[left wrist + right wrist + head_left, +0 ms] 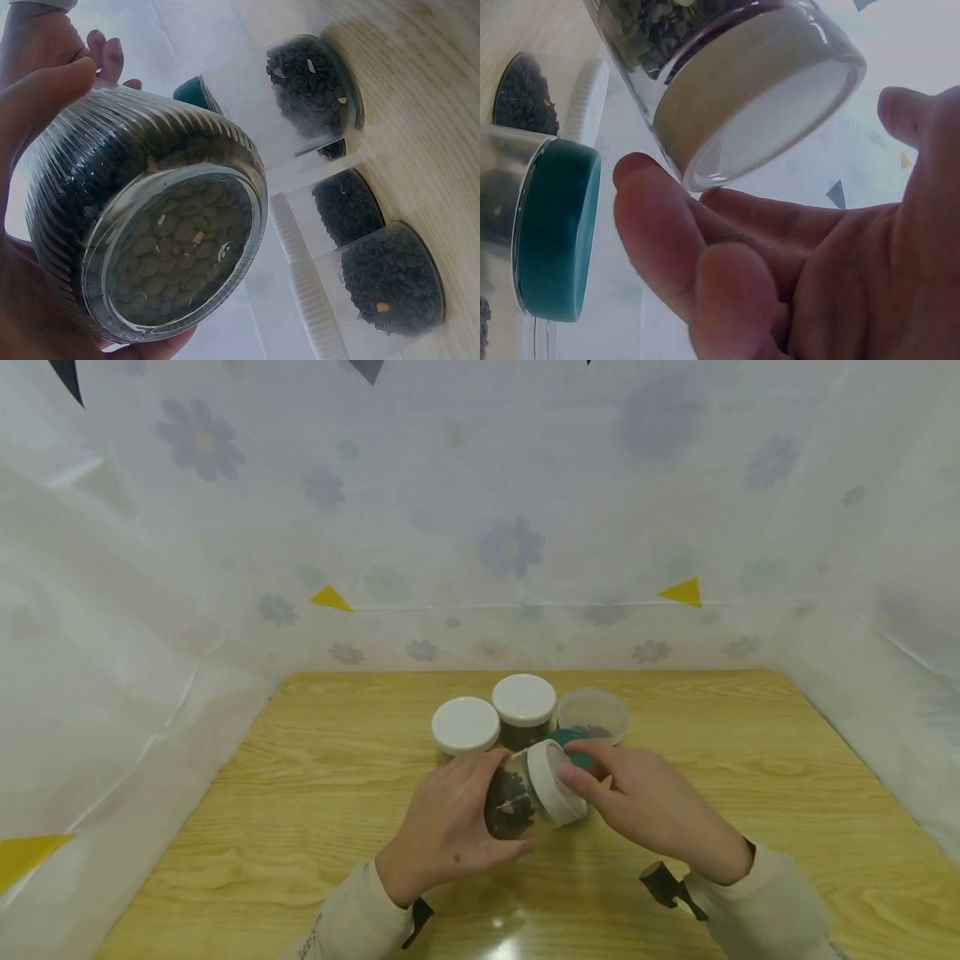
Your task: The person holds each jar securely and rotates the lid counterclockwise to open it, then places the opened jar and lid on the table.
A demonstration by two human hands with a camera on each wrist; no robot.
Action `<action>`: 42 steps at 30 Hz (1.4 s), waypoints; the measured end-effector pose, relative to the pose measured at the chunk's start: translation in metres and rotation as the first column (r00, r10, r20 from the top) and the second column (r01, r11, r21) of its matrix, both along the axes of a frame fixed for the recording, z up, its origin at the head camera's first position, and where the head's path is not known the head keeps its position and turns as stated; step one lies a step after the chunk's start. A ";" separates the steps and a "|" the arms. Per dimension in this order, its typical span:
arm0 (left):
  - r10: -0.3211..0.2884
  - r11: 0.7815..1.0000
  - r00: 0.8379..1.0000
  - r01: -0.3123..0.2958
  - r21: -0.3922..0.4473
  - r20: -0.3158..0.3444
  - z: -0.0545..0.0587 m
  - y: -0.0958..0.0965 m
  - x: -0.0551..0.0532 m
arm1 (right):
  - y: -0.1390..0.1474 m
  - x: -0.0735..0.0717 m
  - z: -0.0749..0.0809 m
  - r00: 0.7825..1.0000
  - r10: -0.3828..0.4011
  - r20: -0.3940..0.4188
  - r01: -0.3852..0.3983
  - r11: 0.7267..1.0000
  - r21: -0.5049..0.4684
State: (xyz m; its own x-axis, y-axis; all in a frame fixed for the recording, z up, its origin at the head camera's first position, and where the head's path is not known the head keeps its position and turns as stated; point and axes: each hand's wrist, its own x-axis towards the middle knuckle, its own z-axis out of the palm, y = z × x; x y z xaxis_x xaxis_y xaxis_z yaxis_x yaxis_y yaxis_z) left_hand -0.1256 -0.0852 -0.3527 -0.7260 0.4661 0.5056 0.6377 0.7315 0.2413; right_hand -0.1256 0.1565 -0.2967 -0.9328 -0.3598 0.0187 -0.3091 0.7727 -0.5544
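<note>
My left hand (pixel 453 818) grips a clear ribbed jar (pixel 161 217), tilted with its round base toward the left wrist camera. Dark flat pieces with a few pale bits fill part of it. Its white lid (pixel 553 783) points toward my right hand (pixel 648 797). That hand's fingers (pixel 656 217) are spread and loosely bent beside the lid, with fingertips at or very near its edge; contact is hard to tell. Behind the held jar stands a jar with a teal lid (pixel 559 229), partly hidden by the right hand in the head view.
Two white-lidded jars (pixel 465 725) (pixel 523 697) and a jar with a translucent top (pixel 594 714) stand close together behind the hands. All rest on a wood-grain table (pixel 315 793). A pale flowered sheet (pixel 510 485) encloses the back and sides.
</note>
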 end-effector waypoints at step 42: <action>0.001 1.000 1.000 -0.001 -0.003 -0.023 0.001 -0.003 0.001 | 0.000 -0.003 0.000 1.000 -0.012 0.013 0.013 0.996 -0.083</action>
